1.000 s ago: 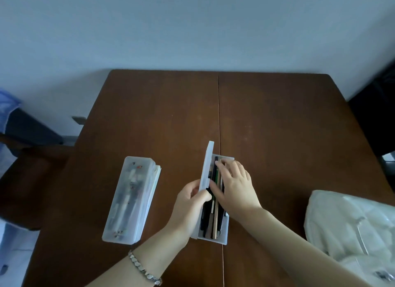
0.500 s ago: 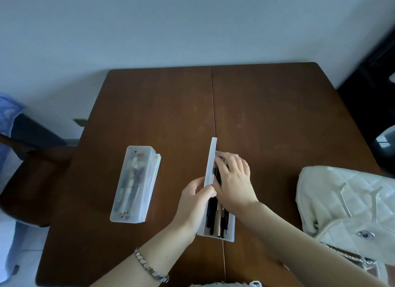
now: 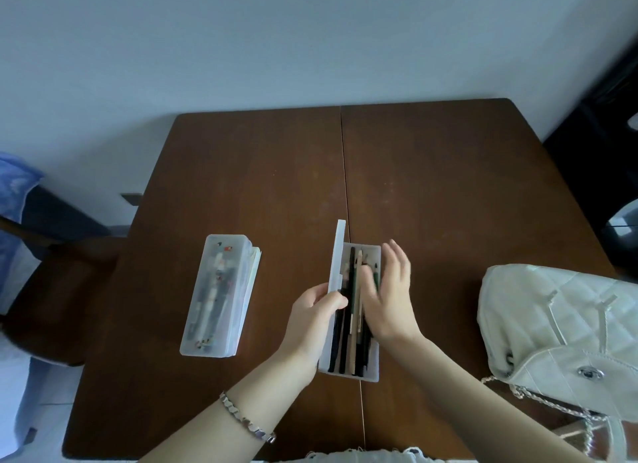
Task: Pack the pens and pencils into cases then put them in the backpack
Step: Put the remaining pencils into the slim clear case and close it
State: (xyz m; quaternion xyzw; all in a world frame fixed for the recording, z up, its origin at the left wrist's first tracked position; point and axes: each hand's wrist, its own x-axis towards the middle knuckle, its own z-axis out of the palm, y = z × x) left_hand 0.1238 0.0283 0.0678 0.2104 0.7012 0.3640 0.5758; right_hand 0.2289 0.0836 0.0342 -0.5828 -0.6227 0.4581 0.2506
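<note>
Open case sits mid surface, pens and pencils inside. Left hand pinches its raised lid; right hand is flat, fingers straight, over them (contact unclear). Best approach: level contents, then shut lid squarely. Backpack is at right.

White backpack partly beyond right edge; right hand blurred.

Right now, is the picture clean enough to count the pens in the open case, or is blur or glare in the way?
Head view: dim, bluish light, no glare on the open case; the right hand over it is motion-blurred and hides some pens; the left hand holding the lid is sharp; wide-angle lens bows the table edges.
</note>
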